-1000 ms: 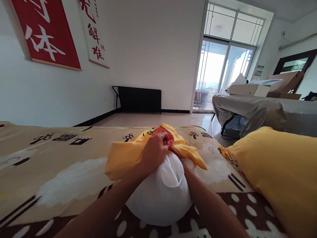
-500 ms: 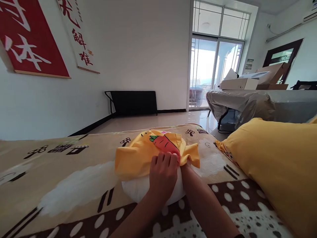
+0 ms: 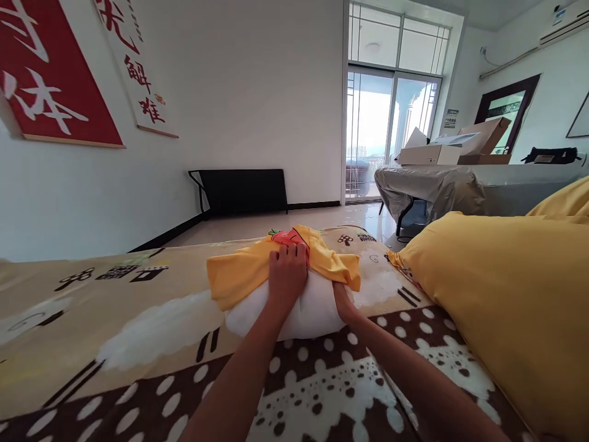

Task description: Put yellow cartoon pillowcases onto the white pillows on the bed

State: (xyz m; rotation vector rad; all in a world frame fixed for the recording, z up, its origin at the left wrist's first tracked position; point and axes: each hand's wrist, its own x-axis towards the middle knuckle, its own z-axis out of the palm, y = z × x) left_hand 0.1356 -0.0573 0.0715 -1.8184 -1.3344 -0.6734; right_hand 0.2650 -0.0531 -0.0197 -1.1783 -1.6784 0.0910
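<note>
A white pillow insert (image 3: 304, 310) lies on the patterned blanket (image 3: 115, 319), its far end partly inside a yellow pillowcase (image 3: 243, 273) with a carrot print. My left hand (image 3: 288, 276) rests on top of the insert, fingers curled over the edge of the yellow case. My right hand (image 3: 343, 301) is at the insert's right side, its fingers tucked under the case's edge and hidden from me.
A large yellow pillow (image 3: 497, 301) lies to the right on the blanket. Beyond the bed are a tiled floor, a black bench (image 3: 242, 190) by the wall, a covered table (image 3: 460, 187) with cardboard boxes, and a glass balcony door (image 3: 389, 132).
The pillow and my hands have shifted farther away from me. My left hand went from flat on the insert to gripping the case's edge, and the carrot print is now mostly covered.
</note>
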